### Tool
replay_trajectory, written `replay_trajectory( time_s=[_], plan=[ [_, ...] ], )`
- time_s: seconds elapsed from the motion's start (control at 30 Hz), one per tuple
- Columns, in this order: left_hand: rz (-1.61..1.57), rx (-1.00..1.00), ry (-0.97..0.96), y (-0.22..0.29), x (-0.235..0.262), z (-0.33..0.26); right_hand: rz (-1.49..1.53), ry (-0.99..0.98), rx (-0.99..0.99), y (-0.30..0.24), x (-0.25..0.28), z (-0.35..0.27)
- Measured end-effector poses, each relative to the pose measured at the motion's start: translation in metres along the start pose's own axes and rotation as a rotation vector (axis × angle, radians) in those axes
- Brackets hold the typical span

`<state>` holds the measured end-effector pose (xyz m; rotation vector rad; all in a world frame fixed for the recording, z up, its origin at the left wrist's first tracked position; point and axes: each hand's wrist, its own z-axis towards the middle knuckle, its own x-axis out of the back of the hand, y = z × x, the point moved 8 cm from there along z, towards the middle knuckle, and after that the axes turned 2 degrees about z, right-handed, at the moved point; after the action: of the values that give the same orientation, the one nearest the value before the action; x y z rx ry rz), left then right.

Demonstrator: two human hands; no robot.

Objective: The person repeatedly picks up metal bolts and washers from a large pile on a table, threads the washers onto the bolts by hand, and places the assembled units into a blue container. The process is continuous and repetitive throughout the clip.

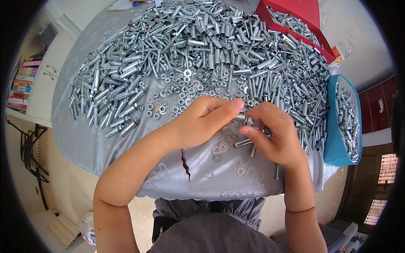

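Over the near part of the table, my left hand (198, 122) is closed round a metal expansion bolt (241, 118), most of its sleeve hidden in the fingers. My right hand (276, 137) pinches the nut-and-washer end of that same bolt between thumb and forefinger. Below the hands lie loose flat washers (222, 146) and a few metal sleeves (242, 143). Many hex nuts (182, 101) and washers spread just beyond my left hand. A big heap of sleeves and bolts (206, 38) covers the far side, and finished-looking bolts with sleeves (122, 99) pile up at the left.
A red box (291, 30) of bolts stands at the far right; a teal box (335, 122) of metal parts sits at the right edge. A wavy dark brown strip (184, 164) lies on the grey tablecloth (168, 179). Beside the red box is a clear plastic bottle (345, 49).
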<state>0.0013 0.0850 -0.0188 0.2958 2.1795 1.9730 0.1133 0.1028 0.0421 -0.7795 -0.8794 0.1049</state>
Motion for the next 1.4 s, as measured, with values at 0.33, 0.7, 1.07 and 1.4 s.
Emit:
replay_trajectory(
  time_s=[0.33, 0.7, 1.07, 1.4],
  plan=[
    [0.034, -0.039, -0.021, 0.005, -0.008, -0.001, 0.264, -0.158, -0.367, 0.017, -0.009, -0.008],
    [0.034, -0.004, 0.002, 0.005, -0.008, -0.003, 0.13, -0.082, -0.149, 0.002, -0.004, -0.001],
    [-0.144, -0.058, 0.31, 0.014, 0.026, -0.007, 0.073, 0.032, -0.201, 0.005, 0.0, -0.001],
    [-0.784, -0.54, 1.081, 0.017, 0.19, -0.068, 0.003, 0.138, -0.118, 0.002, 0.006, 0.001]
  ],
)
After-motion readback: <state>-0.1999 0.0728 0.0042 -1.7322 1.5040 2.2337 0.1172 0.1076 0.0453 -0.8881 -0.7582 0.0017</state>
